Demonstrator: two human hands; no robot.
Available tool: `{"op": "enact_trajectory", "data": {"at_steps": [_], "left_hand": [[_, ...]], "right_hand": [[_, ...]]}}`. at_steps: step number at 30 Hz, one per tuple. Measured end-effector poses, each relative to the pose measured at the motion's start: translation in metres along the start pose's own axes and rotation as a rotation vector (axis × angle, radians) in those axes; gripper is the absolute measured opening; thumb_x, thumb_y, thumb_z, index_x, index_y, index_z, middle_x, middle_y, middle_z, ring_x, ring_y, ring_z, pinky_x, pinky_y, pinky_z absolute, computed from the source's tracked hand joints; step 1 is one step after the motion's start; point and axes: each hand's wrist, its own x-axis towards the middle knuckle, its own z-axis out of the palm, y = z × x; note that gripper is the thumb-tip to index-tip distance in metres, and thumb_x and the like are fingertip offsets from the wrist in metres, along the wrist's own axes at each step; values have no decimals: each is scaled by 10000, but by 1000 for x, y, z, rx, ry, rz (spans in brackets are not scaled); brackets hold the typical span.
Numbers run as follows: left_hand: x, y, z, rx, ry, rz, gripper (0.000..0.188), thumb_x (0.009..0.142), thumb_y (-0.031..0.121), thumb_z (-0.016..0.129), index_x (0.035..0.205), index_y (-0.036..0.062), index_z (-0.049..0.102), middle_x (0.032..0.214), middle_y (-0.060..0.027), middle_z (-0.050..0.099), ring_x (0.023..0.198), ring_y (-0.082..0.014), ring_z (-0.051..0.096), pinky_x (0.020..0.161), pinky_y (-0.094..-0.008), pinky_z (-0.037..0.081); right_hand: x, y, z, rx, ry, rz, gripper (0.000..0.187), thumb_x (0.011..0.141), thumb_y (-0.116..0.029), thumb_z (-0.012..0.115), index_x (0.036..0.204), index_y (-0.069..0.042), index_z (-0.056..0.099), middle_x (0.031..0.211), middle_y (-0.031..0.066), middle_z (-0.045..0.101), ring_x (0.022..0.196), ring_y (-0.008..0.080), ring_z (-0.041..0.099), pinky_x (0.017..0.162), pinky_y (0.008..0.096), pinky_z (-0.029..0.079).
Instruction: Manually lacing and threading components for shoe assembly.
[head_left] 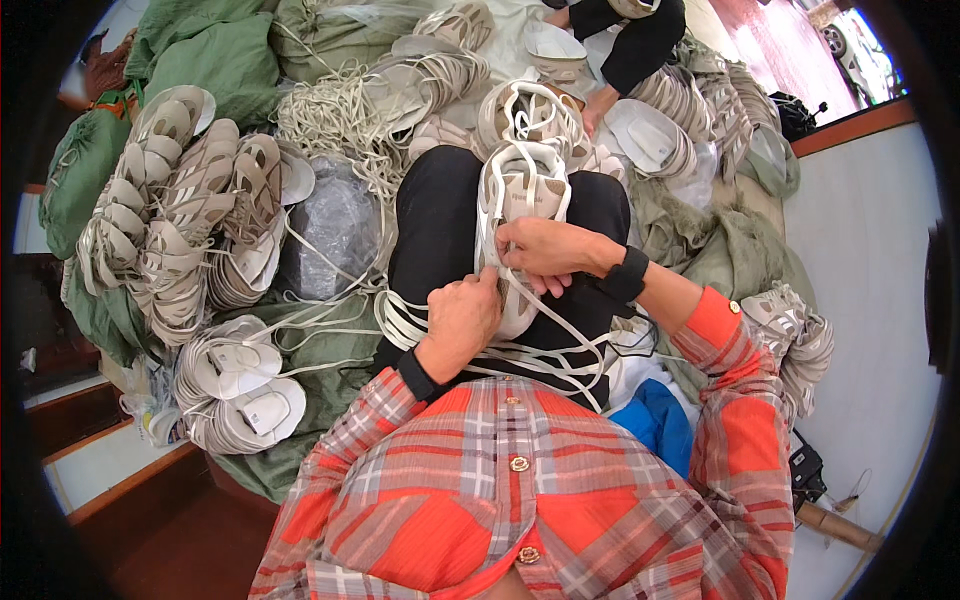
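A beige and white shoe upper (522,195) lies across my knees, its tongue facing up and a pale shoelace (560,318) trailing from it over my lap. My left hand (463,315) is closed at the upper's left edge, thumb and forefinger pinched together there. Over the eyelet area my right hand (548,250) is closed, its fingertips pinching the lace beside the eyelets. My right fingers partly cover the spot where the lace meets the upper. Just beyond it sits another laced shoe upper (560,122).
Stacked shoe uppers (190,225) stand at the left, with more piles (245,385) nearer me. A heap of loose laces (335,125) lies ahead, next to a clear plastic bundle (332,225). Another person's hand (598,108) reaches in at the far side. Green sacks (215,70) surround this.
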Motion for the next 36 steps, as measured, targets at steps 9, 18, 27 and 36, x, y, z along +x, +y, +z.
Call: {"op": "enact_trajectory", "data": {"at_steps": [9,18,27,36], "left_hand": [[14,-15,23,-616,-74,-263,276,873,173,502,694,-20,585,545,-138,581,481,-226,599,491,-354,452],[21,-12,6,-1427,-355,-542,291,974,224,446,819,20,586,541,3,518,387,-60,383,369,-203,283],[17,-9,-17,-843,-429,-406,263,941,204,445,840,8,589,564,-25,561,427,-88,492,399,-232,379],[17,-21,-4,-578,131,-58,258,904,212,512,807,-15,587,539,-83,571,418,-220,525,443,-336,422]], "right_hand": [[4,6,2,59,-10,23,182,885,-96,432,999,36,484,549,84,575,375,164,547,317,265,413],[7,13,4,86,13,25,155,892,-89,424,955,40,484,548,96,574,379,173,552,320,272,415],[4,5,2,-172,47,7,163,863,-82,454,948,54,483,559,123,588,410,208,577,361,314,439],[-22,22,-12,-925,1005,-206,162,770,-30,528,912,46,511,668,157,616,532,327,602,456,396,469]]}}
